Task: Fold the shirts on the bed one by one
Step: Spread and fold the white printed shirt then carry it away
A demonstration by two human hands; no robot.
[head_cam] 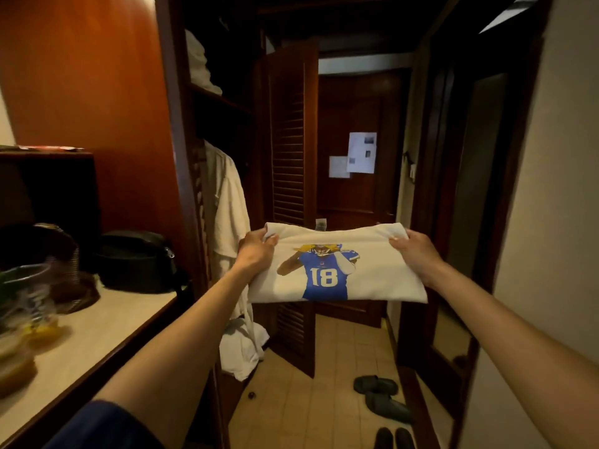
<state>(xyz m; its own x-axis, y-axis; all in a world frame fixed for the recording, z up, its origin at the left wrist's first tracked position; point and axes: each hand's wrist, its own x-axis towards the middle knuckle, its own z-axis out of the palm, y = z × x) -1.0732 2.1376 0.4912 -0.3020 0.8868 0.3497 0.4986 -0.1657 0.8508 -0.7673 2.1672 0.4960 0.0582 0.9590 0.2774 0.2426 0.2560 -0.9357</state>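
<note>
Folded cream shirt [372, 270], held up flat in mid-air, well above the tiled floor and in front of the louvred wardrobe door. Roughly rectangular, wider than tall, front face up toward the camera. Printed on it: a football player in a blue jersey with a white number 18, arms raised to a yellow headpiece. Gripped at both far corners, lower folded edge straight and unsupported.
</note>
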